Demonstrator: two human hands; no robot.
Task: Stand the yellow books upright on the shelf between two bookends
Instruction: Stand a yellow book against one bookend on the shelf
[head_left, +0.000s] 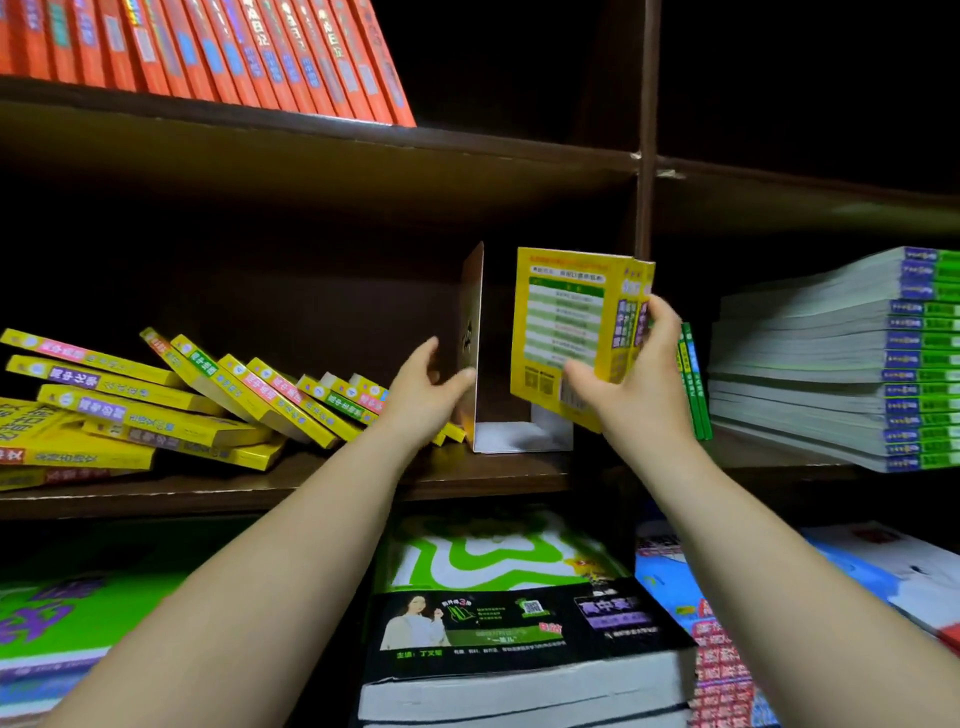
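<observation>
Yellow books (566, 317) upright, long axis vertical, spines outward, held in right hand (639, 387); left hand (426, 395) grips bookend (474, 306).

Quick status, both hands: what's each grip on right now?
Left hand: closed, gripping the bookend by its upright plate.
Right hand: closed, holding the yellow books upright.

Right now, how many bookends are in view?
1: a bookend on the middle shelf, held by the left hand, left of the yellow books in the right hand. Another may be hidden behind them.
</observation>
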